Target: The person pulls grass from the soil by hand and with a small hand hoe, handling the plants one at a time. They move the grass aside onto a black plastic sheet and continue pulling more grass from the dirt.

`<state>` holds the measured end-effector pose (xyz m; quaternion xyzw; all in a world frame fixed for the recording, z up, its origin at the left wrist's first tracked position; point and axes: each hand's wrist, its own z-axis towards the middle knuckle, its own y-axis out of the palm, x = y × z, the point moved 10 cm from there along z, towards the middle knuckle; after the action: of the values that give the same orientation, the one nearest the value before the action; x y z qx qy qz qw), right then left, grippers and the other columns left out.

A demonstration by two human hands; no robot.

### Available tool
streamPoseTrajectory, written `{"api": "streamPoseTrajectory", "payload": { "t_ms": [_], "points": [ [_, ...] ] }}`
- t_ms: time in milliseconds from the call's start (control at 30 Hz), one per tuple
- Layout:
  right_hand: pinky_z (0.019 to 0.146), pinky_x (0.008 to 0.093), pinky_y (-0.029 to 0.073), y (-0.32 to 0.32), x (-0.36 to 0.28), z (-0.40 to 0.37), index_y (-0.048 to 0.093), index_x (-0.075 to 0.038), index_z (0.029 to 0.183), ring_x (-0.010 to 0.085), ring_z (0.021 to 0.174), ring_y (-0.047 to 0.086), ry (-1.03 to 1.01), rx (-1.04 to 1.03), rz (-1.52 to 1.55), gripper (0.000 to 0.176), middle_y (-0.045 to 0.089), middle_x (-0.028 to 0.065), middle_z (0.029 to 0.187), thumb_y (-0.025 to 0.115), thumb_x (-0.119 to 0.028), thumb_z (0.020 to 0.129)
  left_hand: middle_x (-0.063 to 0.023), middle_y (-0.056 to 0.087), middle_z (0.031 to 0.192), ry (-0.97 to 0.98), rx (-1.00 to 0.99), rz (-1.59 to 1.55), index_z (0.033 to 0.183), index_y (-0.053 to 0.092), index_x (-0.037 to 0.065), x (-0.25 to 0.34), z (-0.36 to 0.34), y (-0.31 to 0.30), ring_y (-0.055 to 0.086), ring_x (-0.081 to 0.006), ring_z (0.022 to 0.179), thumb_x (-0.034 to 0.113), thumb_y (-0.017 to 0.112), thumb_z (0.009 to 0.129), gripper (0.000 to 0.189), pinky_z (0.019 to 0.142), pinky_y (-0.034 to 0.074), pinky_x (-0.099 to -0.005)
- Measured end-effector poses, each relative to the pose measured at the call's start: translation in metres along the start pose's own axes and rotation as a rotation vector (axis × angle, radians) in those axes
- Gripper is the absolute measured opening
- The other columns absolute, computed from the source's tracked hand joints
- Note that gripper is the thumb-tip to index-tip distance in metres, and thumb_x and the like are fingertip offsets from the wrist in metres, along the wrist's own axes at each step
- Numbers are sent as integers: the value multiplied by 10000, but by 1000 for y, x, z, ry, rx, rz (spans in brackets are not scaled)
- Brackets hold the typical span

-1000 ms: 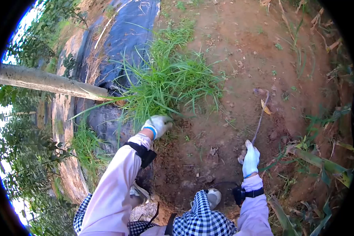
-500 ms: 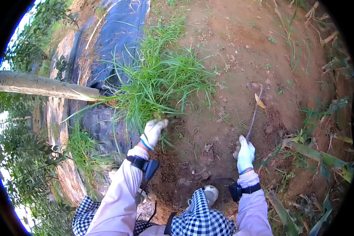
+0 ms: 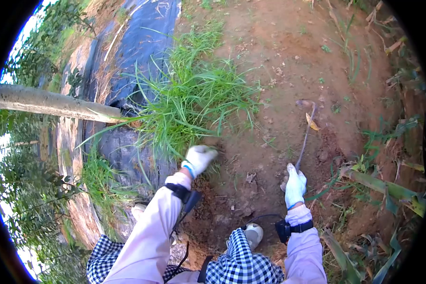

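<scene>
Outdoor plot (image 3: 279, 61) | bare soil, grass clump (image 3: 194, 99), black ground sheeting (image 3: 146, 38)

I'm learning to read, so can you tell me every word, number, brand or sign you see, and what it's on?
There are none I can read. The dark wrist devices, the white gloves and the shoe show no lettering clear enough to make out.

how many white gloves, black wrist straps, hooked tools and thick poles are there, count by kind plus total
white gloves: 2
black wrist straps: 2
hooked tool: 1
thick pole: 1
total: 6
</scene>
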<state>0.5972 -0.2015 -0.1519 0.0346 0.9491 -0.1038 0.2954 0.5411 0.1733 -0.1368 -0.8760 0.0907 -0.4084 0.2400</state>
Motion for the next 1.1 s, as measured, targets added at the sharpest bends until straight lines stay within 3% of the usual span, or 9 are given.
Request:
{"api": "streamPoseTrajectory", "payload": {
  "t_ms": [67, 233, 333, 433, 567, 767, 867, 1000, 1100],
  "points": [
    [377, 266, 346, -1, 2, 1, 584, -75, 822, 87, 418, 430, -33, -1, 17, 278, 476, -28, 571, 650, -331, 906, -114, 713, 847, -156, 103, -291, 988, 703, 10, -38, 10, -26, 652, -176, 788, 324, 694, 837, 349, 744, 507, -310],
    [376, 271, 345, 1, 0, 3, 588, -62, 815, 97, 412, 437, -42, 13, -40, 286, 482, -17, 562, 656, -326, 902, -232, 677, 999, -139, -128, 688, 1036, 689, 18, 24, -2, -23, 641, -389, 955, 626, 552, 830, 656, 830, 495, -443],
    [375, 273, 340, -3, 1, 7, 588, -56, 812, 101, 407, 434, -56, -7, -32, 289, 484, -12, 558, 658, -322, 901, -196, 686, 960, 66, -157, 890, 981, 698, 56, 15, 14, 18, 650, -355, 938, 551, 602, 822, 528, 818, 497, -434],
    [347, 268, 292, 0, 2, 7, 550, -113, 776, 80, 369, 356, -74, 23, -12, 261, 416, -54, 522, 663, -311, 903, -173, 691, 887, 16, -321, 442, 915, 709, 88, 40, -7, 38, 653, -356, 883, 426, 653, 820, 356, 803, 497, -415],
    [349, 267, 296, 4, -6, -1, 543, -112, 771, 81, 373, 366, -77, 23, -1, 268, 418, -52, 525, 660, -314, 904, -186, 698, 930, -18, -467, 861, 933, 720, 47, 56, -29, 71, 661, -354, 922, 673, 510, 831, 668, 824, 508, -431],
    [393, 284, 311, 0, -2, 4, 588, -68, 777, 95, 414, 426, -97, -7, -67, 298, 484, -24, 549, 642, -324, 919, -179, 691, 880, 230, -491, 894, 947, 720, 78, 51, -32, 112, 652, -365, 903, 506, 605, 834, 457, 792, 510, -442],
    [412, 283, 325, -1, 0, 5, 587, -70, 767, 91, 439, 436, -80, 27, -78, 307, 494, -23, 559, 644, -333, 917, -186, 686, 848, 192, -490, 544, 909, 713, 96, 75, -39, 109, 649, -362, 885, 454, 606, 836, 381, 799, 506, -453],
    [437, 263, 338, -1, -27, -19, 577, -80, 777, 77, 476, 438, -191, 28, 3, 311, 469, -40, 580, 608, -340, 943, -167, 607, 1049, 665, -459, 757, 962, 636, 105, 146, -51, 133, 622, -356, 918, 347, 626, 848, 267, 772, 519, -450],
    [459, 225, 356, 7, -101, -76, 574, -52, 928, 54, 487, 410, -296, -138, 135, 271, 442, -57, 616, 562, -319, 972, -153, 548, 1131, 789, -342, 846, 992, 570, 77, 173, -26, 151, 635, -323, 932, 149, 546, 867, 147, 757, 553, -418]
  ]
}}
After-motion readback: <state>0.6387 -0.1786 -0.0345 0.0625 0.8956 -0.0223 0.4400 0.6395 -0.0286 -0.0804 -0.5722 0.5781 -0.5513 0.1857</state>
